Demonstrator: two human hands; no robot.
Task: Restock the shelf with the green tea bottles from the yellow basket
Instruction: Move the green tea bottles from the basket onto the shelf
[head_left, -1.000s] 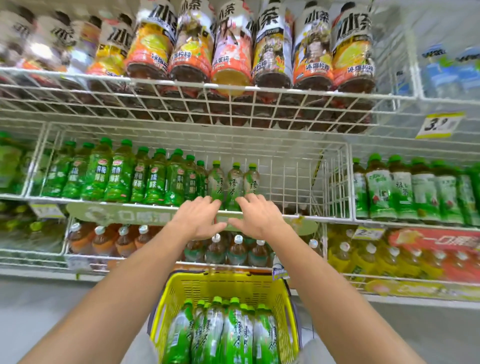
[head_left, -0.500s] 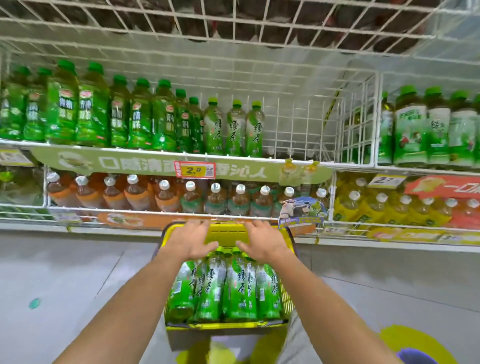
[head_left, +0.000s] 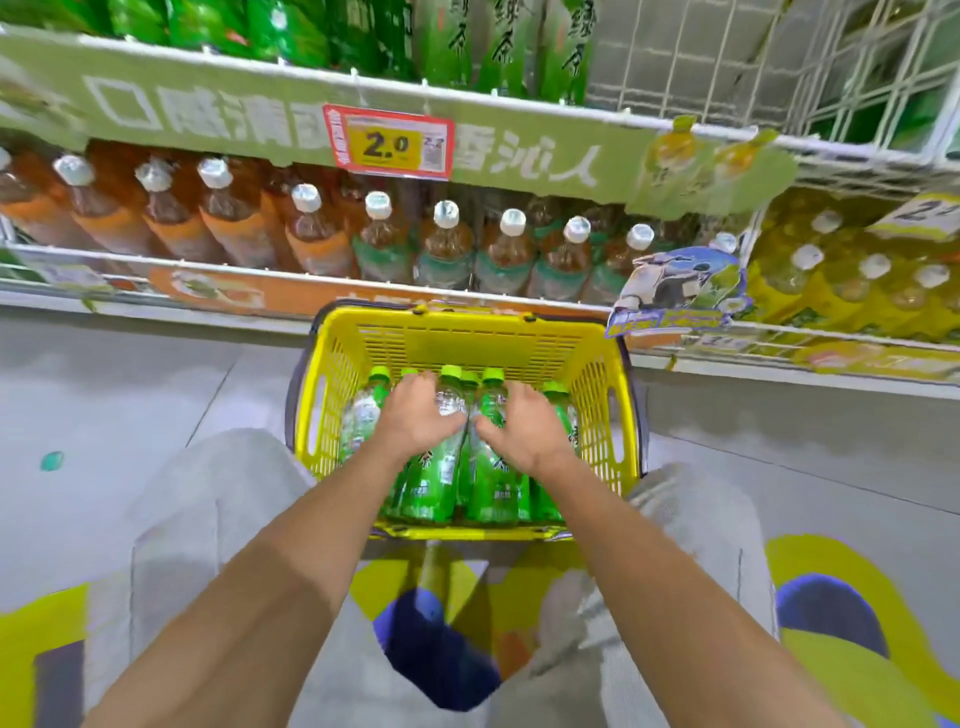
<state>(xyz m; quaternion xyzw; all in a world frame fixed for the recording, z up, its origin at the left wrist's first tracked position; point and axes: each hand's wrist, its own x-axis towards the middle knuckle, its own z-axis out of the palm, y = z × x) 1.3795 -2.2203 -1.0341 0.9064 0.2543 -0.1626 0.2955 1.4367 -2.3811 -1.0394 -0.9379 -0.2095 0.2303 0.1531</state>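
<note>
Hands in yellow basket (head_left: 467, 340), left hand (head_left: 415, 421) and right hand (head_left: 524, 428) each curled over a green tea bottle (head_left: 431, 480) neck, firm grasp unclear, shelf (head_left: 519, 111) far.

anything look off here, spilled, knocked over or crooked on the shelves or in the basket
Nothing stands out. The green tea bottles lie packed in the yellow basket, caps on, no spill visible. The left hand and right hand rest on them. The shelf bottles stand upright in rows.
</note>
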